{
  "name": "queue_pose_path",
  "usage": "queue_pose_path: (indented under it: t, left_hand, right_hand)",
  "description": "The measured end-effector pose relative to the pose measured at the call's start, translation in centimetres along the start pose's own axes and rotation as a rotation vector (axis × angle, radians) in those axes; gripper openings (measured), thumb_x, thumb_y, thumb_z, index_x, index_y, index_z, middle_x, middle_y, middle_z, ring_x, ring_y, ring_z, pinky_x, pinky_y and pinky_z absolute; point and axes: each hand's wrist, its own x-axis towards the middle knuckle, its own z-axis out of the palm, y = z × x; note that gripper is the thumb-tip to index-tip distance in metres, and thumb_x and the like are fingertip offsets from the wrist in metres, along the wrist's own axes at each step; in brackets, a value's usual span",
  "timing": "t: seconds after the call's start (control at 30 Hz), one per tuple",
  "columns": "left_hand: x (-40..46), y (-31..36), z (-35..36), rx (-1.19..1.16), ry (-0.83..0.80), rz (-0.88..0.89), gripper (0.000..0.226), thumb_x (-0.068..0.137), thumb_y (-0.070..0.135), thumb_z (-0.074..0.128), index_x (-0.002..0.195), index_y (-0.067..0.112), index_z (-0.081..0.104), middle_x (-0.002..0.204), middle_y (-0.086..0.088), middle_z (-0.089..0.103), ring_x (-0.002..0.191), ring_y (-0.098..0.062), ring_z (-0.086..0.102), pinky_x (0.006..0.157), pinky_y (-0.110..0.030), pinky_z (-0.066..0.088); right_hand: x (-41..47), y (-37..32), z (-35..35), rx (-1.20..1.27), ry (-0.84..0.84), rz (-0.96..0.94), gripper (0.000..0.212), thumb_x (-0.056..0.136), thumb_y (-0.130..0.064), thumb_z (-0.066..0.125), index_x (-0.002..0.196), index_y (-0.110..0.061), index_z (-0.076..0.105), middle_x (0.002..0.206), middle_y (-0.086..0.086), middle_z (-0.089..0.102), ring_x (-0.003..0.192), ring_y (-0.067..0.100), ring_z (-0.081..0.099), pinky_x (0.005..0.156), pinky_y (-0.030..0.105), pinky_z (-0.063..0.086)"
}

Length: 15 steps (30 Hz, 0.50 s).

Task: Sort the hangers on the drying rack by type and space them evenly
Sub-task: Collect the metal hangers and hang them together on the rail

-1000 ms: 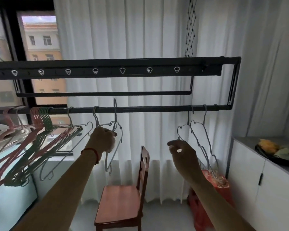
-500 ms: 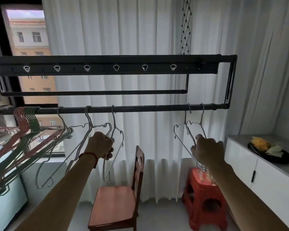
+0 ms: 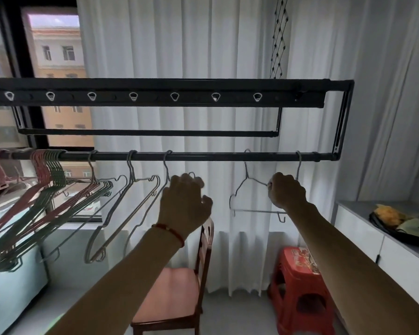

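Rack: the lower rail (image 3: 203,156) of the black drying rack (image 3: 169,96) runs left to right across the view, with every hanger hooked on it.
Left hand: the left hand (image 3: 183,204) is raised just under the rail, back toward the camera, fingers curled over the shoulder of a wire hanger (image 3: 166,170) whose hook sits on the rail right above; most of that hanger is hidden behind the hand.
Right hand: the right hand (image 3: 287,193) is closed around the sloping right shoulder of another wire hanger (image 3: 248,189), which faces the camera with its bottom bar level.
Far-right hanger: 1 more wire hanger (image 3: 298,165) hangs just right of that hand, its body hidden behind the knuckles.
Other wire hangers: 2 grey ones (image 3: 131,189) hang edge-on, left of the left hand, apart from each other.
Coloured hangers: a tight bunch of pink and green hangers (image 3: 49,170) crowds the rail's left end.
Below: a wooden chair (image 3: 169,293) and a red stool (image 3: 298,286).
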Motion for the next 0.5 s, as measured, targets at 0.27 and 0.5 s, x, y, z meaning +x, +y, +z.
queue_pose_path:
  t: [0.27,0.5]
  left_hand:
    - [-1.3,-0.2,4.3,-0.315,-0.394,-0.149,0.051,0.096,0.028,0.055,0.141,0.005,0.046,0.144,-0.011,0.052,0.134,-0.024,0.047,0.108,-0.03,0.036]
    - [-1.5,-2.8,4.5,-0.559,-0.628,-0.292,0.032,0.102,0.037,0.046,0.118,0.014,0.061,0.1,-0.011,0.072,0.089,-0.021,0.066,0.085,-0.035,0.05]
  right_hand:
    - [-1.5,1.0,-1.1,0.269,-0.393,-0.379,0.014,0.092,-0.021,0.065,0.088,-0.019,0.078,0.055,-0.007,0.068,0.051,0.001,0.061,0.056,0.013,0.045]
    - [-2.0,4.0,-4.5,0.649,-0.458,-0.491,0.011,0.089,-0.019,0.072,0.083,-0.022,0.081,0.053,0.007,0.061,0.051,0.019,0.047,0.05,0.025,0.035]
